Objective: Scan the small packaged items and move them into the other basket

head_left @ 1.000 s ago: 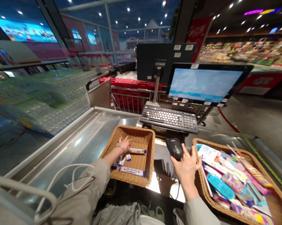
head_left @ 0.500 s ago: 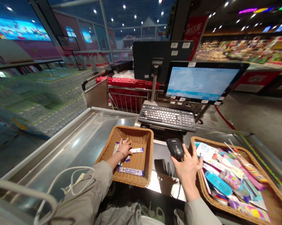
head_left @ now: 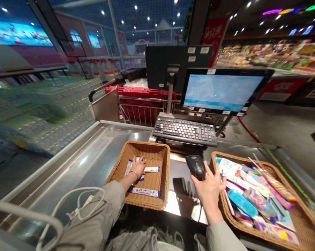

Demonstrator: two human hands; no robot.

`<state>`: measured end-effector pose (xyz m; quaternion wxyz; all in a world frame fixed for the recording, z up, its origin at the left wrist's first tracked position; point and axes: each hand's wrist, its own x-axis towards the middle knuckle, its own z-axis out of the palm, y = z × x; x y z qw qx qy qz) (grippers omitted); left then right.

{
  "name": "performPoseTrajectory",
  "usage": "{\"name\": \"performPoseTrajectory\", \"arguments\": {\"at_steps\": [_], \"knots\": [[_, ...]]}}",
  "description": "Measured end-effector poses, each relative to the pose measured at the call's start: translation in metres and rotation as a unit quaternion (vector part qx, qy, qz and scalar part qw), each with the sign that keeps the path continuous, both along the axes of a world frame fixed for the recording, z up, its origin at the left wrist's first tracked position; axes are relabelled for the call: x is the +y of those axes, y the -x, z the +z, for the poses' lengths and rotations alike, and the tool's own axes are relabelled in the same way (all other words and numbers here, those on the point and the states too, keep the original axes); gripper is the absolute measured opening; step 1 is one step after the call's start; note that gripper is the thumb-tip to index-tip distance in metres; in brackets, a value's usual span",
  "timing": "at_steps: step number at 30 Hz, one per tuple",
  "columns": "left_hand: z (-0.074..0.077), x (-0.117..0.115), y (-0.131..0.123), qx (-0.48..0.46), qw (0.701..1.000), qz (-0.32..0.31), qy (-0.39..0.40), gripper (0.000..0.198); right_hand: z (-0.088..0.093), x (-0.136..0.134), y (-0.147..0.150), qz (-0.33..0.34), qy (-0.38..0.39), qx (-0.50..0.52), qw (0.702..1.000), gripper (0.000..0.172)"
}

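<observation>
My left grip [head_left: 137, 167] curls on packets [head_left: 128, 168] by the wicker basket's [head_left: 115, 172] nine o'clock rim, hold unclear; my right grip [head_left: 209, 190] shuts on a barcode scanner [head_left: 196, 166].

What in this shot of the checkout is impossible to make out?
From the head camera:
the packet under the left hand: the hand covers part of it
the long packet: its print is too small to read
the screen: its writing is too small and faint
the shelf goods: blurred

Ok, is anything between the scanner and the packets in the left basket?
Only the basket's right wicker wall, which is low, stands between the scanner and the packets.
</observation>
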<state>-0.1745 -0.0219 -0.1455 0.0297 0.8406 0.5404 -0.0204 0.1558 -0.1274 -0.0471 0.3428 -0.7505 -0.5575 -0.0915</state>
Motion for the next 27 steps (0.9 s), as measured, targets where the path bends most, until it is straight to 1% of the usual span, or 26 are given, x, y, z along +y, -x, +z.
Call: {"name": "performPoseTrajectory", "arguments": {"at_steps": [4, 8, 15, 21, 27], "knots": [[0.005, 0.0, -0.001, -0.014, 1.0, -0.001, -0.01, 0.011, -0.001, 0.0, 0.0, 0.002, -0.01, 0.003, 1.0, 0.038], [0.014, 0.002, -0.004, -0.042, 0.999, 0.009, -0.028, 0.013, -0.002, 0.001, 0.0, 0.012, -0.021, 0.011, 1.0, 0.038], [0.028, 0.009, -0.011, -0.069, 0.996, 0.025, -0.044, 0.018, -0.001, 0.001, 0.001, 0.019, -0.015, 0.013, 1.0, 0.039], [0.038, 0.005, -0.015, -0.1, 0.993, 0.039, -0.056, 0.019, 0.003, 0.001, 0.003, 0.028, -0.021, 0.008, 0.999, 0.039], [0.053, 0.0, -0.021, -0.114, 0.99, 0.043, -0.067, 0.018, 0.004, 0.001, 0.006, 0.03, -0.018, -0.001, 0.999, 0.04]]}}
